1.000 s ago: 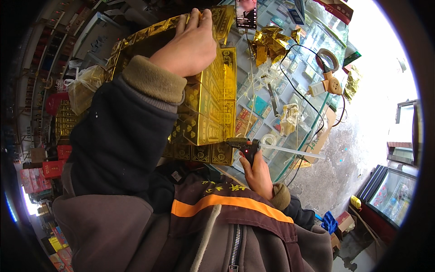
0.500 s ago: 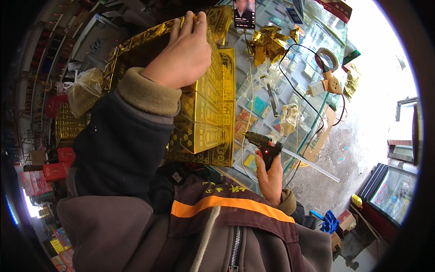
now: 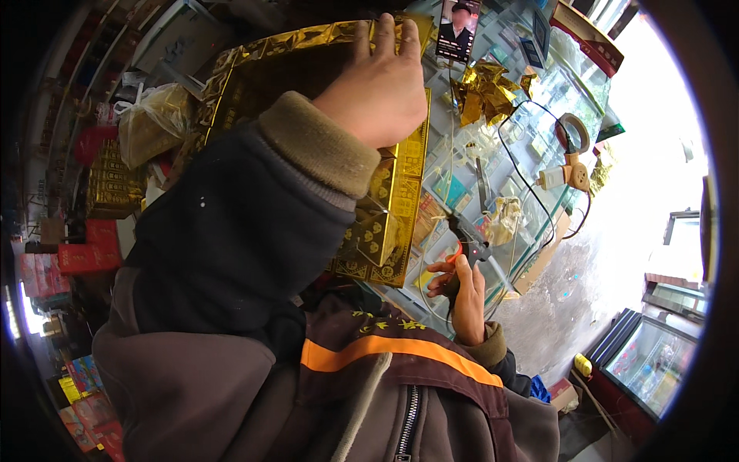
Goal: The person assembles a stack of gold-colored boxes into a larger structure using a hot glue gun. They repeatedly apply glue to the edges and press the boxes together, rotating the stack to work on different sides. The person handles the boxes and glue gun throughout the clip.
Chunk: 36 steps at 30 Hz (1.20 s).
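A big gold foil box (image 3: 386, 242), printed with dark patterns and shiny along its edges, takes up the centre left. My left hand (image 3: 377, 88) lies on its far right edge, fingers stretched out and slightly apart, its thumb hidden. Low on the right, my right hand (image 3: 468, 302) is loosely closed round the handle of a black hot glue gun (image 3: 471, 237) with an orange trigger. The gun's nozzle points away and to the left, apart from the box. Part of the box wall is behind my left hand and sleeve.
Crumpled gold foil (image 3: 486, 91), a phone (image 3: 458, 29), a tape roll (image 3: 573, 132), a beige plug adapter (image 3: 576, 175) and a black cable (image 3: 533, 192) lie on the glass counter (image 3: 512, 165). A plastic bag (image 3: 158, 127) and red boxes (image 3: 91, 248) are at the left.
The view has shifted, and the scene appears farther right. My left hand has slid right along the box edge. The glue gun has turned and moved away from the box.
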Tool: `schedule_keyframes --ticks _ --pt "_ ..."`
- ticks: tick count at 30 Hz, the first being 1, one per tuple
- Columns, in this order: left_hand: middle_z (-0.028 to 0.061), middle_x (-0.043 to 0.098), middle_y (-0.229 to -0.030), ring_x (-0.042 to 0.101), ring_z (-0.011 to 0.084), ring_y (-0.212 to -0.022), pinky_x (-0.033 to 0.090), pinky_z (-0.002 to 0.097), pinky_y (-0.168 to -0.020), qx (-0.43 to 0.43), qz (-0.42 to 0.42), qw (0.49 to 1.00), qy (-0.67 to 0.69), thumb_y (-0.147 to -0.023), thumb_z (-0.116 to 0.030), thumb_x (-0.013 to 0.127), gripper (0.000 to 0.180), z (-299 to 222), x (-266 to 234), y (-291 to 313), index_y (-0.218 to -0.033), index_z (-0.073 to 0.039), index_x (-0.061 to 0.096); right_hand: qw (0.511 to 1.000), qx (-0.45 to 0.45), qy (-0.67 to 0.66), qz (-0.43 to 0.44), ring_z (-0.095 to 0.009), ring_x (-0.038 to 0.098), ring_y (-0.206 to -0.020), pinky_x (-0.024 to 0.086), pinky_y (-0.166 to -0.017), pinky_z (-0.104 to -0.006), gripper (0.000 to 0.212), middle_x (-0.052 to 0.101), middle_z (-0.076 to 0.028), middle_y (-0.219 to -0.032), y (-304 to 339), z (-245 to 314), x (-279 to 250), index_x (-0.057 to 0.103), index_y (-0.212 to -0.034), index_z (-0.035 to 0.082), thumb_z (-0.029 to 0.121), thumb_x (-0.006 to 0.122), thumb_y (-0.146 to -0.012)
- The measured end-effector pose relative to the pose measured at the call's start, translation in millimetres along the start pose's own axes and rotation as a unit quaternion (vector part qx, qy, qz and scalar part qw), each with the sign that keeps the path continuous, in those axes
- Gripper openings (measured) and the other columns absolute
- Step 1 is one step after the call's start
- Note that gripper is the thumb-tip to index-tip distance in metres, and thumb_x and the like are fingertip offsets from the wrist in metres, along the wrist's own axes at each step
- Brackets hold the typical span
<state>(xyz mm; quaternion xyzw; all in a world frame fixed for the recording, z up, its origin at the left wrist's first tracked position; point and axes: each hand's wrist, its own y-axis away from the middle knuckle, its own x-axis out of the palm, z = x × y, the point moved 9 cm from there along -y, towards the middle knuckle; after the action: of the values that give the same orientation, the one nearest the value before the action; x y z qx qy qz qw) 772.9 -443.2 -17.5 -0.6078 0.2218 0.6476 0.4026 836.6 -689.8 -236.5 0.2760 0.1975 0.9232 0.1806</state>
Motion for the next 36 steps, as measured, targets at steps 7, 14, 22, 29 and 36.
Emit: schedule_keyframes --ticks 7,14,22,29,36 --pt "0.0399 0.026 -0.153 0.020 0.0528 -0.147 0.014 0.0586 -0.123 -0.001 -0.016 1.000 -0.002 -0.098 -0.008 0.041 0.061 0 3 0 -0.145 0.025 0.021 1.000 -0.008 -0.004 -0.011 -0.031 0.067 -0.109 0.053 -0.096 -0.0410 0.053 0.065 -0.025 -0.125 -18 -31 38 0.055 -0.122 -0.007 0.042 0.039 -0.109" --pt "0.0408 0.026 -0.153 0.020 0.0543 -0.147 0.014 0.0610 -0.122 0.012 -0.024 1.000 0.007 -0.096 -0.008 0.043 0.056 0 7 -2 -0.140 0.026 0.030 0.999 -0.013 -0.044 0.016 -0.030 0.066 -0.114 0.048 -0.103 -0.0379 0.061 0.063 -0.025 -0.129 -14 -32 61 0.051 -0.128 -0.013 0.043 0.038 -0.109" --pt "0.0408 0.027 -0.152 0.022 0.0551 -0.146 0.016 0.0607 -0.121 0.025 -0.026 0.999 -0.022 -0.096 -0.008 0.043 0.056 0 8 -1 -0.137 0.027 0.033 0.999 0.010 -0.044 0.020 -0.029 0.063 -0.119 0.046 -0.107 -0.0380 0.058 0.064 -0.023 -0.128 -16 -38 59 0.054 -0.132 -0.014 0.038 0.038 -0.111" --pt "0.0405 0.027 -0.152 0.021 0.0528 -0.147 0.015 0.0576 -0.122 0.013 -0.006 0.999 -0.032 -0.097 -0.010 0.042 0.062 -2 4 3 -0.144 0.025 0.022 0.998 -0.011 0.002 -0.059 -0.022 0.068 -0.089 0.055 -0.081 -0.0324 0.057 0.070 -0.020 -0.107 -19 -32 41 0.060 -0.124 -0.010 0.042 0.039 -0.110" --pt "0.0397 0.019 -0.157 0.013 0.0517 -0.150 0.014 0.0535 -0.124 -0.081 0.032 0.995 0.037 -0.098 -0.010 0.040 0.065 -1 -4 4 -0.152 0.017 0.015 0.989 -0.061 0.108 -0.081 -0.013 0.058 -0.056 0.048 -0.051 -0.0271 0.052 0.072 -0.018 -0.085 -34 -2 19 0.054 -0.093 0.002 0.050 0.039 -0.108"
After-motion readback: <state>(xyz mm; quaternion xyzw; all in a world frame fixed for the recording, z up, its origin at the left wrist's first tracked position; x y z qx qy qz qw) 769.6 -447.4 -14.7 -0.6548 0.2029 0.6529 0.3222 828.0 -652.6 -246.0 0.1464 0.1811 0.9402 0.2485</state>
